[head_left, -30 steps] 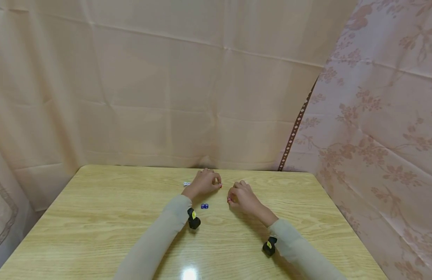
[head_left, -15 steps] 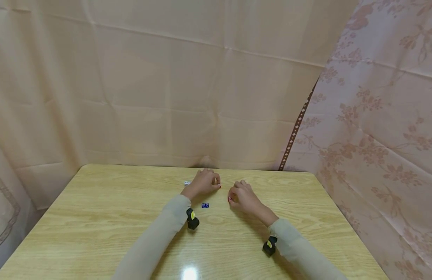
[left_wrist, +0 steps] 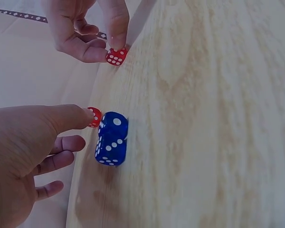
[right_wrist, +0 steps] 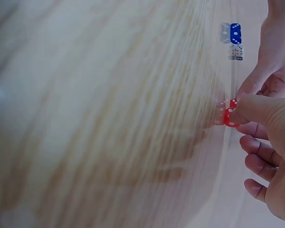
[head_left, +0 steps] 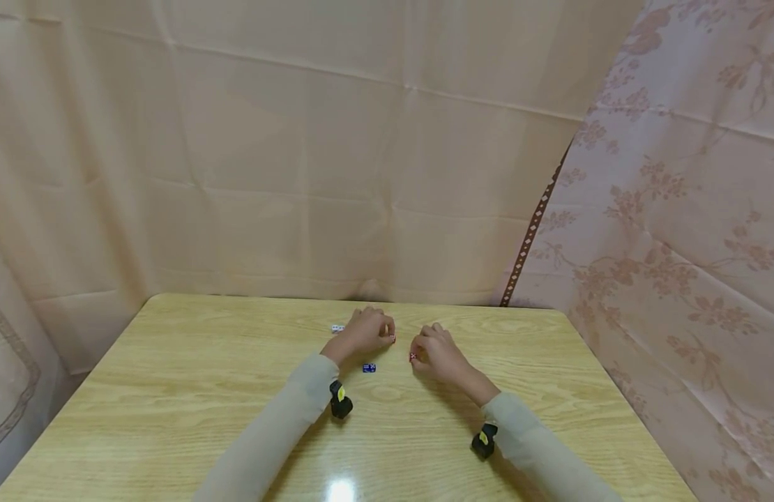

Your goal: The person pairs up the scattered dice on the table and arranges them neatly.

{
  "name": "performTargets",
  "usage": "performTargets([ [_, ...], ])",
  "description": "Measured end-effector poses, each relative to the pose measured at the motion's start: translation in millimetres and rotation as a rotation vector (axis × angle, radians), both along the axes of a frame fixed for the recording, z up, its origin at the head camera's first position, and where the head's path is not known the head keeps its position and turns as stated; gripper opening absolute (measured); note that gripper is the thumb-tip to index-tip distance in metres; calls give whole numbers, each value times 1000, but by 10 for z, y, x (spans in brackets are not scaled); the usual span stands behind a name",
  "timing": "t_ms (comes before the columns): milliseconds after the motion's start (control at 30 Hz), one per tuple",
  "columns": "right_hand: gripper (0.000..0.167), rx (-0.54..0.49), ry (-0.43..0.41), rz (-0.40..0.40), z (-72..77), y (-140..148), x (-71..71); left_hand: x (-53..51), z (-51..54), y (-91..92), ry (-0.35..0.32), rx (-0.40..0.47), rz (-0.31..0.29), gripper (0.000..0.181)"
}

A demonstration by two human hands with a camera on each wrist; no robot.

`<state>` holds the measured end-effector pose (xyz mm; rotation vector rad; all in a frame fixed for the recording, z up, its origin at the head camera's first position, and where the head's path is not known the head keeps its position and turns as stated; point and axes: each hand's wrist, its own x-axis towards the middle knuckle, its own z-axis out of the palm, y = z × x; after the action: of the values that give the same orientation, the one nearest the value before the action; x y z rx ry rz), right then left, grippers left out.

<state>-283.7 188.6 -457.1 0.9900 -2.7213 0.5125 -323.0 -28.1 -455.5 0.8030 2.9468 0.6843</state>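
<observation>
Between thumb and fingertip, my left hand (head_left: 364, 330) pinches a red die (left_wrist: 94, 117) with white dots, low over the far part of the table. To its right and a little nearer, my right hand (head_left: 442, 357) pinches a second red die (head_left: 413, 356) that touches or nearly touches the wood. The two red dice are a short way apart. Two blue dice (head_left: 369, 367) sit side by side, nearer to me than the left hand. Left of that hand lie white dice (head_left: 337, 328), partly behind it. Fingers hide parts of both red dice.
The pale wooden table (head_left: 173, 390) ends at a beige curtain (head_left: 268, 174) behind the hands. A pink floral curtain (head_left: 688, 230) hangs along the right side. Black wrist cameras (head_left: 341, 402) hang under both forearms.
My left hand has come slightly toward me with its red die. The right hand stays almost in place. The blue and white dice lie as before.
</observation>
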Motion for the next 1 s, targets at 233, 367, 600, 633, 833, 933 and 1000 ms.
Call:
performTargets([
  [233,11,-13,-4,2,-2,-5,-7,69,-2,-6,5,8,-12,7],
  [367,12,-17,3,5,-13,0,-9,99,-4,6,24,-9,-15,7],
  [600,13,-2,1,2,-20,-4,-20,125,-23,35,76,-18,-57,9],
  [633,13,-2,1,2,-19,-6,-22,127,-28,39,78,-21,-62,9],
  [833,12,-9,-5,-6,-12,-13,-29,147,-47,59,92,-32,-75,9],
  [933,12,-11,-8,-12,-8,-13,-33,160,-52,75,93,-34,-80,8],
  [1000,11,-13,-8,-10,-10,-11,-35,170,-55,86,88,-34,-82,8],
])
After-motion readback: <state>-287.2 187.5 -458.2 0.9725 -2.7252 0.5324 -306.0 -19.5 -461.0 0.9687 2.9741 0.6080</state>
